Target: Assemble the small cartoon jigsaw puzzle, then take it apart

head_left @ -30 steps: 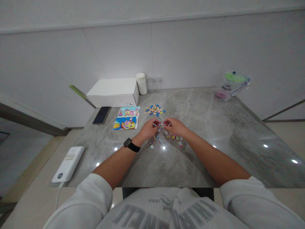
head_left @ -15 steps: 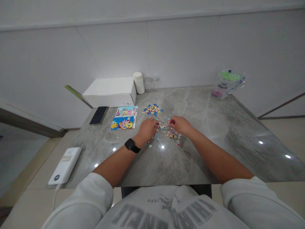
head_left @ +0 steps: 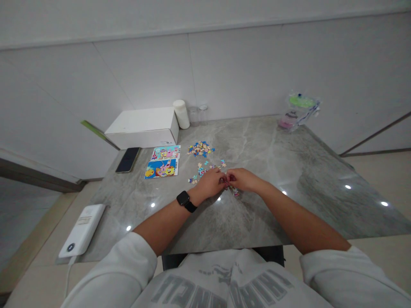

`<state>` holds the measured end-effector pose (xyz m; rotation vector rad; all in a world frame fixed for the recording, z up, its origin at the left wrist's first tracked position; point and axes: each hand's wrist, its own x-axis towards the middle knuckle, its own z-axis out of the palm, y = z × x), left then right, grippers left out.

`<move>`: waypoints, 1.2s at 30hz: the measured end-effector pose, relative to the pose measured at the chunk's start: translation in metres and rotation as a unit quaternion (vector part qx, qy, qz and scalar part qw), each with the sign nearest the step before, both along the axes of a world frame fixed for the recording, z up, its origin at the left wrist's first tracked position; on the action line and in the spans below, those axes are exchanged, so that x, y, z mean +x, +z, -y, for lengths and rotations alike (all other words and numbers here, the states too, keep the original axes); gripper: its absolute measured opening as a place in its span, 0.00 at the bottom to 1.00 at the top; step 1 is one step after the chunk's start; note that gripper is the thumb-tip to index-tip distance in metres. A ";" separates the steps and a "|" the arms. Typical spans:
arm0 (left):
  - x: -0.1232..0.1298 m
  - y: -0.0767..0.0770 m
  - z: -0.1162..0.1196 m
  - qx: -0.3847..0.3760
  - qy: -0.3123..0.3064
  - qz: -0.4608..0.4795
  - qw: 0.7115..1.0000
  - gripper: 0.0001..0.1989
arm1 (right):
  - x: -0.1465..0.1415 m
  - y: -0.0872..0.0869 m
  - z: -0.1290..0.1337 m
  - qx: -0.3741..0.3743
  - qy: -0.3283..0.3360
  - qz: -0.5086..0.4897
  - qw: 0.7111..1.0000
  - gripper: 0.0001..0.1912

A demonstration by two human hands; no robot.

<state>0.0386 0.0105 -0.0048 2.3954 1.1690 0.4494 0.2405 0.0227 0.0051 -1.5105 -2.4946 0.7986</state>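
My left hand (head_left: 212, 182), with a black watch (head_left: 183, 198) on its wrist, and my right hand (head_left: 240, 179) meet at the fingertips over loose jigsaw puzzle pieces (head_left: 235, 192). Both sets of fingers are bent and pinched together; what lies between them is too small and covered to make out. More puzzle pieces (head_left: 201, 171) are scattered just beyond and to the left of my left hand. Farther back is a separate pile of blue, yellow and tan puzzle pieces (head_left: 201, 149). Two cartoon picture cards (head_left: 162, 168) lie flat to the left.
Left of the cards is a dark phone (head_left: 128, 160). A white box (head_left: 143, 127), a white bottle (head_left: 181, 114) and clear glasses (head_left: 203, 114) stand at the back. A plastic bag (head_left: 298, 112) sits at back right, a white power bank (head_left: 82, 231) at the left edge.
My left hand has moved right and nearer to me, up against my right hand, which has also come nearer. Pieces beyond my left hand are now uncovered. The view has shifted slightly.
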 end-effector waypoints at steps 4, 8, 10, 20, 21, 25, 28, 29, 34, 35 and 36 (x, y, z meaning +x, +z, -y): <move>-0.010 0.000 -0.007 -0.044 0.043 0.044 0.997 0.05 | 0.003 0.001 -0.007 -0.018 -0.029 -0.099 0.995 0.03; -0.023 0.006 -0.015 -0.084 0.087 0.083 0.989 0.07 | 0.003 0.003 -0.012 0.048 -0.039 -0.083 0.995 0.05; -0.027 0.007 -0.018 -0.106 0.093 0.117 0.983 0.07 | -0.001 0.004 -0.011 0.062 -0.027 -0.086 0.994 0.07; -0.045 0.003 -0.029 -0.127 0.130 0.133 0.974 0.10 | -0.003 0.009 -0.021 0.087 -0.025 -0.019 0.996 0.13; -0.051 0.004 -0.029 -0.099 0.131 0.097 0.982 0.09 | 0.005 0.010 -0.026 0.103 -0.039 0.007 0.994 0.14; -0.081 0.008 -0.033 0.009 0.156 0.000 0.988 0.11 | 0.038 0.010 -0.042 0.102 -0.094 0.045 0.989 0.13; -0.105 0.005 -0.038 0.029 0.196 -0.021 0.980 0.13 | 0.053 0.005 -0.043 0.065 -0.093 0.079 0.990 0.10; -0.111 0.003 -0.039 0.030 0.204 -0.025 0.978 0.14 | 0.054 0.003 -0.041 0.054 -0.087 0.092 0.990 0.11; -0.114 -0.011 -0.041 0.000 0.200 -0.053 0.978 0.17 | 0.030 -0.009 -0.029 0.051 -0.042 0.089 0.994 0.13; -0.110 -0.013 -0.040 0.000 0.193 -0.058 0.979 0.17 | 0.022 -0.010 -0.027 0.059 -0.038 0.081 0.994 0.12; -0.104 -0.015 -0.039 0.004 0.187 -0.060 0.981 0.16 | 0.013 -0.011 -0.026 0.065 -0.034 0.075 0.994 0.11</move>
